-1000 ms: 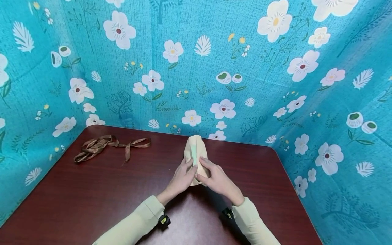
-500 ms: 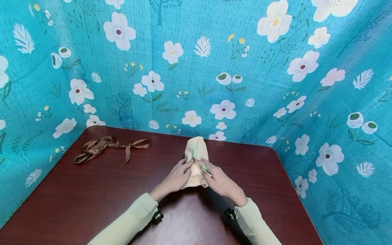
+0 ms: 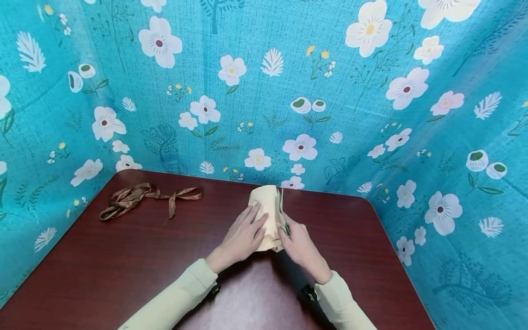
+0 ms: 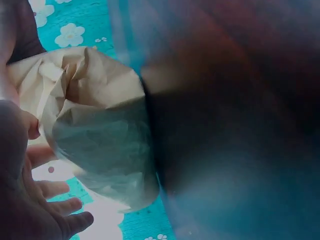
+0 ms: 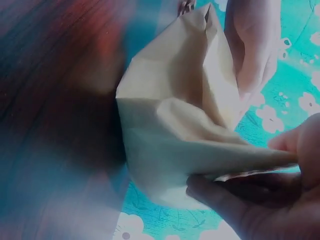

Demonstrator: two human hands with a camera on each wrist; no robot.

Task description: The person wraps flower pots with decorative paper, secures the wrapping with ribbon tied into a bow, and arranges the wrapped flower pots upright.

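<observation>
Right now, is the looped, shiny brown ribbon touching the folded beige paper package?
Apart: the head view shows a plain gap of dark red tabletop between the brown ribbon and the beige paper package.

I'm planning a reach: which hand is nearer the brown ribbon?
Left. The left hand touches the beige bundle, right of the brown ribbon; the right hand pinches the bundle's right edge, farther away.
</observation>
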